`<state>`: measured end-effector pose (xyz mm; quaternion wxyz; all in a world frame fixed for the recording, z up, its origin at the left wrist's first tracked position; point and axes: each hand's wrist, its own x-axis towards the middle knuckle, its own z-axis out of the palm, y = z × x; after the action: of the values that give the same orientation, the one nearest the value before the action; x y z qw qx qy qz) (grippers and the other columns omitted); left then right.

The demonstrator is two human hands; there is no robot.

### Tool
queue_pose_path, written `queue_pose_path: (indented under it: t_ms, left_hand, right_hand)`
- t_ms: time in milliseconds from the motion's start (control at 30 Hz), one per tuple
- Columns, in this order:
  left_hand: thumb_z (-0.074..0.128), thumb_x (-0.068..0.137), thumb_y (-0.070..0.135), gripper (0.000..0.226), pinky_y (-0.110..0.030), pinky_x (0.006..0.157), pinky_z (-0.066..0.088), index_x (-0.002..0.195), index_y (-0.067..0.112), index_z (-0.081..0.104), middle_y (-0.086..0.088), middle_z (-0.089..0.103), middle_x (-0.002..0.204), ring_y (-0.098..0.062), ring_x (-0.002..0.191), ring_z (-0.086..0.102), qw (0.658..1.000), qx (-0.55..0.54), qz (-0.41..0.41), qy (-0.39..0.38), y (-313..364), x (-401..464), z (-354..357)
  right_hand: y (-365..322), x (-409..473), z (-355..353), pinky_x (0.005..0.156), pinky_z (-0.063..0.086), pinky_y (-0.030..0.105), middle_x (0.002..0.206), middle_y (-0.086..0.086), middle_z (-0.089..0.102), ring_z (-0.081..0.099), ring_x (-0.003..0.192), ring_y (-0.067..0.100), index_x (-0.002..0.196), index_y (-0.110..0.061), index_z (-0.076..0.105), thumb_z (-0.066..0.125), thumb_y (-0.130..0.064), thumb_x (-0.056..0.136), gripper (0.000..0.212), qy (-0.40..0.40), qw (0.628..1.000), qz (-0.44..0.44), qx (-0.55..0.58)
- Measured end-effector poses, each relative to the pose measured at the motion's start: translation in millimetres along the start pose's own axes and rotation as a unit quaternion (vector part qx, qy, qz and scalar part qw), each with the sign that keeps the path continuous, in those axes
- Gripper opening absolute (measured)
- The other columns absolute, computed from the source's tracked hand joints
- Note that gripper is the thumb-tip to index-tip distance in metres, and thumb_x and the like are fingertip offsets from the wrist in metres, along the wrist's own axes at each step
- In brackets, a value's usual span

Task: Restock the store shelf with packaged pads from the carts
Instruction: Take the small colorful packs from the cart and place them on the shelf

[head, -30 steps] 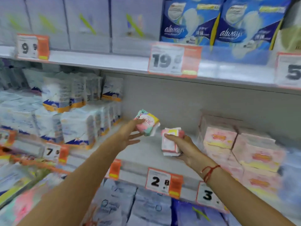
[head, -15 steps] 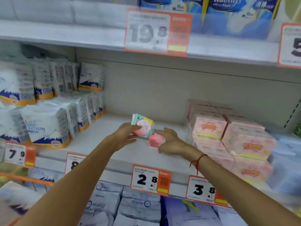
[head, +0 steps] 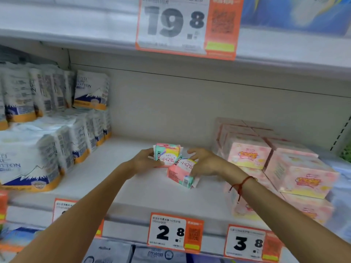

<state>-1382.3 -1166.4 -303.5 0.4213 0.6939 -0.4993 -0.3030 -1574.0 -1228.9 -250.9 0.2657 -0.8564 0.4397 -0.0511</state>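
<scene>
Two small pink-and-mint pad packs are over the white middle shelf [head: 148, 194]. My left hand [head: 144, 162] grips the upright pack [head: 167, 154] from its left side. My right hand [head: 207, 163] holds the second pack [head: 180, 173], which is tilted, its lower end on the shelf. The two packs touch each other. Both hands are in the gap between the stacked goods to either side.
White cotton-pad packs [head: 47, 145] are stacked on the left of the shelf. Pink boxes [head: 281, 164] are stacked on the right. Price tags 2.8 [head: 174, 233] and 3.8 [head: 247, 242] hang on the front edge. An upper shelf [head: 76, 35] is close overhead.
Both hands have reached deeper and lower into the shelf with their packs. The right hand's pack has come down onto the shelf board, against the left pack.
</scene>
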Motion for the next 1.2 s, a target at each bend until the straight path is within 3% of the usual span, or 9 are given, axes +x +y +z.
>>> queue_pose_path:
  t_ms: [133, 267, 400, 467, 633, 733, 867, 1033, 1200]
  left_hand:
    - [0.074, 0.081, 0.018, 0.036, -0.01, 0.064, 0.043, 0.116, 0.018, 0.063, 0.005, 0.062, 0.094, -0.008, 0.081, 0.057, 1.0, 0.001, -0.008, -0.004, 10, 3, 1]
    - [0.07, 0.084, 0.013, 0.044, -0.02, 0.071, 0.043, 0.126, 0.016, 0.057, -0.003, 0.058, 0.118, -0.014, 0.096, 0.053, 0.997, 0.065, 0.003, -0.039, 17, -2, -5]
    - [0.053, 0.083, -0.012, 0.078, -0.021, 0.066, 0.045, 0.149, 0.021, 0.026, -0.01, 0.038, 0.144, -0.019, 0.089, 0.055, 0.997, 0.029, -0.025, -0.073, 21, -9, -21]
    - [0.064, 0.07, -0.009, 0.09, -0.023, 0.072, 0.049, 0.147, 0.021, 0.029, -0.009, 0.039, 0.143, -0.019, 0.094, 0.059, 0.994, 0.032, -0.023, -0.1, 25, -13, -27]
    - [0.08, 0.071, 0.004, 0.063, -0.027, 0.076, 0.051, 0.122, 0.024, 0.049, 0.0, 0.061, 0.11, -0.016, 0.093, 0.06, 0.992, 0.056, 0.0, -0.111, 37, -10, -17]
    - [0.08, 0.073, 0.006, 0.072, -0.034, 0.082, 0.053, 0.135, 0.012, 0.044, -0.005, 0.059, 0.114, -0.021, 0.097, 0.058, 0.994, 0.083, 0.01, -0.069, 35, 5, -5]
    - [0.082, 0.07, 0.012, 0.069, -0.028, 0.094, 0.046, 0.13, 0.004, 0.049, -0.008, 0.06, 0.124, -0.024, 0.109, 0.059, 0.992, 0.127, -0.003, -0.015, 35, 31, 8]
    - [0.054, 0.082, -0.007, 0.01, -0.01, 0.048, 0.037, 0.084, 0.002, 0.057, -0.007, 0.057, 0.08, -0.021, 0.075, 0.054, 0.994, 0.106, -0.019, -0.034, 44, 62, 28]
    - [0.05, 0.085, -0.001, 0.026, -0.026, 0.07, 0.04, 0.11, -0.005, 0.059, -0.024, 0.063, 0.111, -0.037, 0.105, 0.06, 0.991, 0.132, -0.002, -0.03, 45, 90, 42]
  right_hand:
    - [9, -13, 1, 0.08, 0.035, 0.016, 0.13, 0.003, 0.055, 0.047, 0.118, 0.017, 0.136, -0.016, 0.042, 0.076, -0.007, 0.072, 0.073, 0.054, 0.997, -0.049, 0.03]
    - [4, -24, 19, 0.089, 0.039, 0.024, 0.125, 0.005, 0.05, 0.045, 0.118, 0.02, 0.134, -0.02, 0.041, 0.073, -0.004, 0.068, 0.076, 0.128, 0.977, -0.169, -0.033]
    - [-8, -20, 24, 0.088, 0.045, 0.035, 0.123, -0.002, 0.049, 0.045, 0.117, 0.017, 0.133, -0.02, 0.04, 0.063, 0.002, 0.069, 0.072, 0.16, 0.958, -0.228, -0.072]
    - [-14, -10, 26, 0.088, 0.044, 0.032, 0.125, -0.002, 0.049, 0.047, 0.117, 0.017, 0.134, -0.019, 0.039, 0.065, 0.003, 0.068, 0.075, 0.147, 0.958, -0.24, -0.059]
    - [-17, 23, 27, 0.105, 0.036, 0.036, 0.143, 0.006, 0.031, 0.025, 0.133, 0.023, 0.145, -0.017, 0.026, 0.075, -0.017, 0.068, 0.091, 0.155, 0.956, -0.185, -0.167]
    - [-14, 43, 24, 0.115, 0.023, 0.032, 0.149, 0.009, 0.027, 0.017, 0.141, 0.028, 0.149, -0.014, 0.019, 0.068, -0.022, 0.077, 0.088, 0.064, 0.969, -0.127, -0.203]
    - [-9, 61, 14, 0.112, 0.03, 0.039, 0.144, 0.011, 0.033, 0.025, 0.136, 0.031, 0.144, -0.013, 0.029, 0.059, -0.023, 0.085, 0.067, 0.052, 0.968, -0.073, -0.235]
    - [1, 79, -2, 0.103, 0.036, 0.035, 0.139, 0.016, 0.039, 0.04, 0.128, 0.032, 0.142, -0.01, 0.033, 0.056, -0.011, 0.089, 0.058, 0.089, 0.962, -0.018, -0.257]
    - [10, 96, -3, 0.106, 0.033, 0.034, 0.146, 0.019, 0.028, 0.034, 0.134, 0.032, 0.145, 0.004, 0.013, 0.055, -0.005, 0.09, 0.07, 0.09, 0.965, 0.017, -0.244]
